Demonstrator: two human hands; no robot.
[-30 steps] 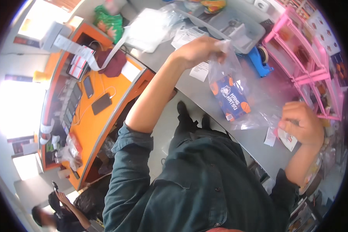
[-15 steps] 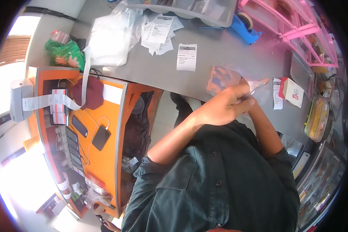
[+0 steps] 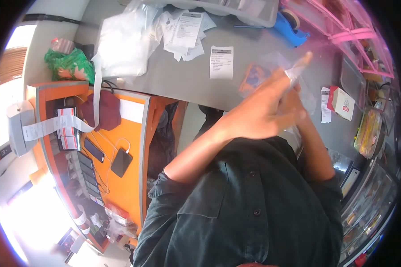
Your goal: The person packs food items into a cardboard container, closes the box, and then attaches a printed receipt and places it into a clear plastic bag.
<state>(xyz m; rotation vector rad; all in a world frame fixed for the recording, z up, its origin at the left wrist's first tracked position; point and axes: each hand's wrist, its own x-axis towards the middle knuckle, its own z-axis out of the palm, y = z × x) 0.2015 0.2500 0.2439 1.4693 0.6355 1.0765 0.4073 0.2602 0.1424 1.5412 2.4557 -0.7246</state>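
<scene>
My left hand (image 3: 258, 109) reaches across my front, slightly blurred, with a finger stretched out and clear plastic around it. That plastic belongs to a thin clear plastic bag (image 3: 294, 75). Behind the left hand, my right hand (image 3: 294, 100) is mostly covered, so its fingers do not show well. The bag touches both hands and spreads over the grey counter (image 3: 182, 84). Beside the left hand, an orange and blue printed patch (image 3: 252, 76) shows on the counter side; whether it is part of the bag I cannot tell.
A printed slip (image 3: 221, 62) lies beyond my hands, left of a blue tape dispenser (image 3: 289, 29). At right are a red and white box (image 3: 342, 104) and a pink rack (image 3: 354, 33). Left stands an orange shelf (image 3: 116, 191) with phones, below white plastic bags (image 3: 122, 49).
The outstretched finger and the plastic around it have moved up and away from me. My left hand has turned, and the orange and blue patch is less visible.
</scene>
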